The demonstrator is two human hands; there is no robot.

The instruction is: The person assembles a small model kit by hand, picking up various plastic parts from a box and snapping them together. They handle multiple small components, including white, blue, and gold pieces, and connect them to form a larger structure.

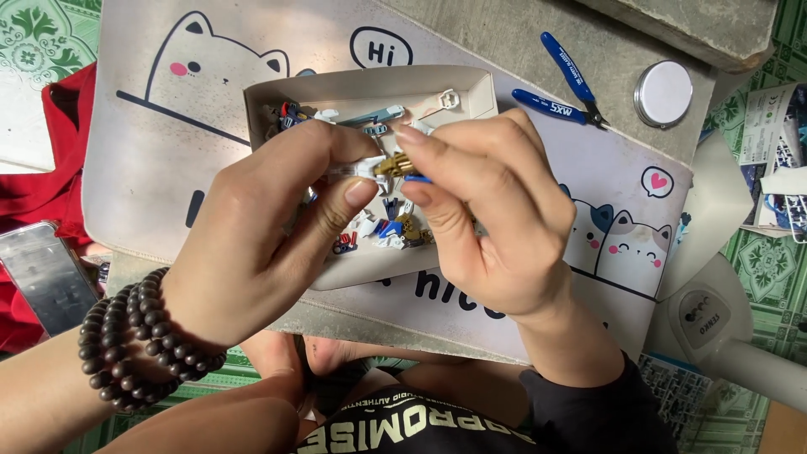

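My left hand (269, 227) and right hand (487, 210) pinch one small gold-and-white plastic model part (388, 166); many loose pieces wait in the shallow beige cardboard tray (353, 88) beneath my hands.

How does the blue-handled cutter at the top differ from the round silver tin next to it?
The blue-handled cutter is long and thin, with two spread handles meeting at a dark metal tip; the round silver tin is a flat disc with a pale lid. The cutter lies half on the cat-print mat, while the tin sits wholly on bare grey concrete. Both lie untouched, beyond the left hand and right hand, which pinch a small gold part over the cardboard tray.
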